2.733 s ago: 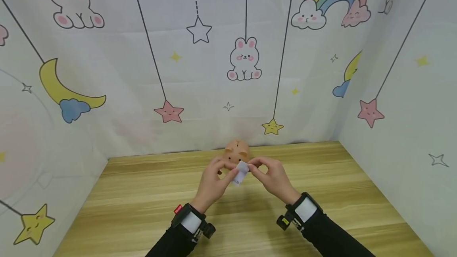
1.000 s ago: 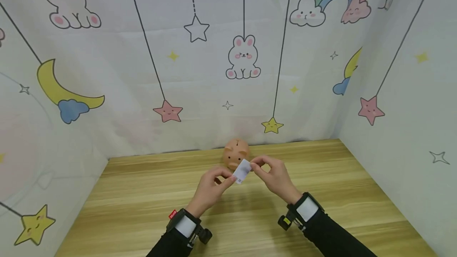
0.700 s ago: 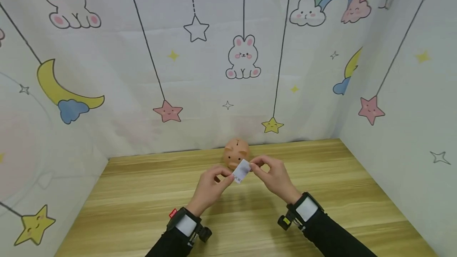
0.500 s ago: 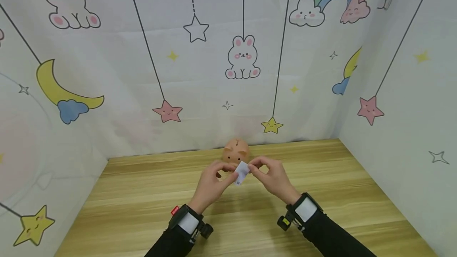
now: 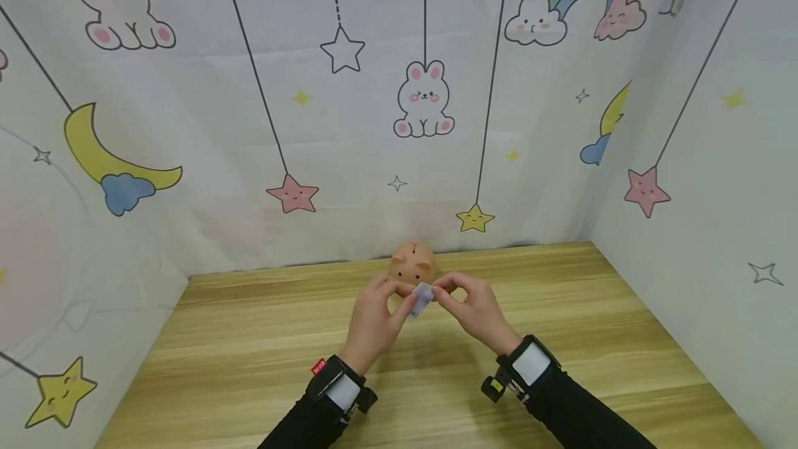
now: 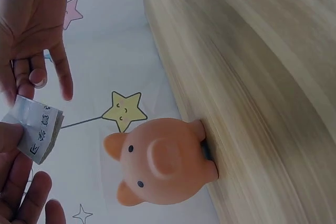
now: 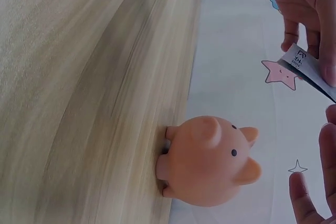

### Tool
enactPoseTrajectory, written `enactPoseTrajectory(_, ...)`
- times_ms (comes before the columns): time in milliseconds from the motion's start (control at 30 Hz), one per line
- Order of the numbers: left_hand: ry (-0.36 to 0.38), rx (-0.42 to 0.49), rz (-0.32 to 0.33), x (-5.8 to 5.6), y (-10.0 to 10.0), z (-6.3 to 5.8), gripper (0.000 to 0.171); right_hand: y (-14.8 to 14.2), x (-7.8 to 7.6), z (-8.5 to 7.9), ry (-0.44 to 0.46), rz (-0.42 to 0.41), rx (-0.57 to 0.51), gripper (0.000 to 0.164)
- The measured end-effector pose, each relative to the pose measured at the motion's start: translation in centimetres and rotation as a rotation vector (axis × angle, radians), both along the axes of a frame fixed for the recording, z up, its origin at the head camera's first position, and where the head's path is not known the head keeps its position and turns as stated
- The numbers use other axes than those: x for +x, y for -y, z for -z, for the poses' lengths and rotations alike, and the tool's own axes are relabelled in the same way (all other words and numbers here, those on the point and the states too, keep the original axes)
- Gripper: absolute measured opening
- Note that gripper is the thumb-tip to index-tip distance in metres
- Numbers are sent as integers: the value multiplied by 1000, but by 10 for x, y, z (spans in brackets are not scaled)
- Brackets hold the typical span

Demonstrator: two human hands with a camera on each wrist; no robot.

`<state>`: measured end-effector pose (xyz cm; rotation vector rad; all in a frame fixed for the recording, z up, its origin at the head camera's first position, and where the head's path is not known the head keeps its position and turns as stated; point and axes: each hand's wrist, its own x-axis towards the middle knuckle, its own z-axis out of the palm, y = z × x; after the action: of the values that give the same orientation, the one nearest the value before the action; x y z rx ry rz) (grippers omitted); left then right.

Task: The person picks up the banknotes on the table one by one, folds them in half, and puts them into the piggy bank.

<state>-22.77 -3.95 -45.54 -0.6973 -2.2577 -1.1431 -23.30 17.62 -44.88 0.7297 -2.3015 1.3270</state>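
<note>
A small folded piece of white printed paper (image 5: 421, 298) is held in front of the piggy bank, above the table. Dark characters show on its face (image 6: 42, 129), and its edges look layered in both wrist views. My left hand (image 5: 374, 317) pinches it from the left, the thumb lying on its face. From the other side, my right hand (image 5: 476, 310) pinches the upper right corner between thumb and forefinger. Just behind stands the orange piggy bank (image 5: 413, 260), upright on its feet and facing me, its lower part hidden by the hands in the head view.
The wood-grain table (image 5: 262, 345) stretches out on both sides of the hands. A white cloth wall (image 5: 361, 158) printed with rabbits, stars and a rainbow rises behind it. More printed walls flank it at left and right.
The left hand has moved forward and in toward the right one, its thumb now further up the paper. The paper shows smaller than before. The right hand has barely moved.
</note>
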Motion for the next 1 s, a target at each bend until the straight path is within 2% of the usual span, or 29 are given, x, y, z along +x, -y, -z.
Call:
enactPoseTrajectory(167,-203,-106,-62,0,-2,-1,10,3,0,0,25,25,-44,5)
enactPoseTrajectory(267,-293,-146,-79,1,-3,0,15,5,0,1,41,32,-68,6)
enactPoseTrajectory(633,-350,-233,-142,5,-7,0,15,10,3,-2,111,41,-97,7)
enactPoseTrajectory(867,-479,-308,-166,4,-6,2,13,11,6,-4,131,15,-99,10)
enactPoseTrajectory(1000,-569,-377,-201,3,-5,3,9,12,6,-5,127,6,-103,9)
